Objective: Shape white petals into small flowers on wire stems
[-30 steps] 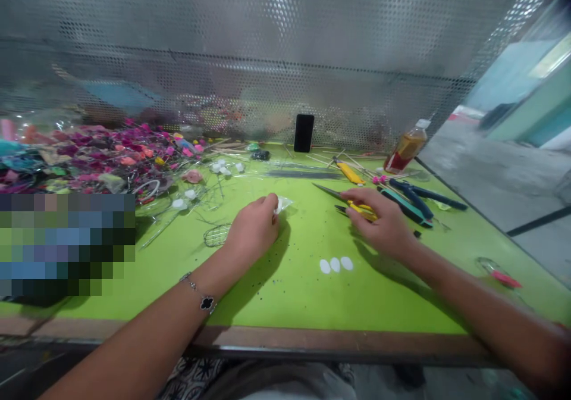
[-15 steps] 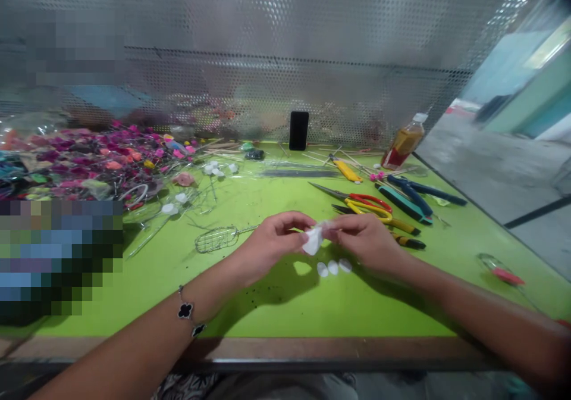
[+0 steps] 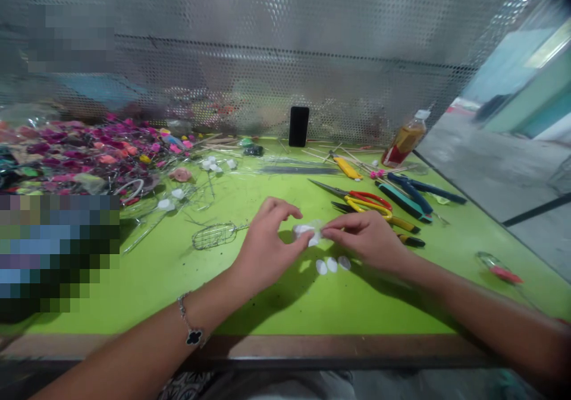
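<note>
My right hand (image 3: 375, 240): grip clamped on thin white piece (image 3: 314, 233), pinching its right edge. My left hand (image 3: 270, 242): thumb and forefinger apart, thumb at piece, contact unclear. Piece held over green desk (image 3: 357, 316), near three white ovals (image 3: 332, 264). Scissors (image 3: 346, 196) lie beyond right hand.

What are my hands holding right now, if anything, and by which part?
A small white piece: the right hand pinches its right edge. The left hand is open beside it; whether its thumb touches the piece is unclear.
</note>
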A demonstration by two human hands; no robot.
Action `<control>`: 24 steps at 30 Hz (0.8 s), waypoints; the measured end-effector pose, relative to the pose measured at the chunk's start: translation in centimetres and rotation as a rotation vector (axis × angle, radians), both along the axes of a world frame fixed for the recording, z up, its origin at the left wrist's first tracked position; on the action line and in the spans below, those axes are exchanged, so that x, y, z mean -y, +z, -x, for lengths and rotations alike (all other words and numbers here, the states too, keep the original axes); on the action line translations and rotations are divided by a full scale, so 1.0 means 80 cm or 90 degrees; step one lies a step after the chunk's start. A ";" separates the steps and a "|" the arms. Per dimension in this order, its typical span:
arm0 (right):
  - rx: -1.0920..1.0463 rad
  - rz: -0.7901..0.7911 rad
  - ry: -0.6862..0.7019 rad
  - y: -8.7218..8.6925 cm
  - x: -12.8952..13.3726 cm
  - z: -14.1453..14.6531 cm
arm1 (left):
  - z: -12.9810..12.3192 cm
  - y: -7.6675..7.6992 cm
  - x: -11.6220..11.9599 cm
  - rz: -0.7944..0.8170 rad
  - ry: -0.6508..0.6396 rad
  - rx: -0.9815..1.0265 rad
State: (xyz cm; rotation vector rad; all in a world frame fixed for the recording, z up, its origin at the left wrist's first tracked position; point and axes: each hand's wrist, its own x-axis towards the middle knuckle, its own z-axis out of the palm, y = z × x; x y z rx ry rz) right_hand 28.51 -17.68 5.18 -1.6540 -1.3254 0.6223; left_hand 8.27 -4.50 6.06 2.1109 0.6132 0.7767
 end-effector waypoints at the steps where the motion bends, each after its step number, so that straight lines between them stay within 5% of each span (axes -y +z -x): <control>1: 0.001 -0.011 -0.015 0.001 0.000 0.000 | 0.001 0.001 0.002 -0.058 0.020 0.021; 3: 0.002 -0.047 -0.028 0.002 -0.001 0.003 | 0.001 0.000 0.008 -0.066 -0.009 0.025; 9: 0.009 -0.107 0.056 0.001 -0.001 0.014 | -0.007 -0.013 0.012 0.234 -0.206 -0.032; 15: -0.042 -0.016 0.079 0.001 0.000 0.010 | -0.004 -0.009 0.009 0.105 -0.232 -0.087; 24: -0.152 0.037 0.103 0.006 0.000 0.013 | 0.000 0.000 0.011 0.072 -0.252 -0.099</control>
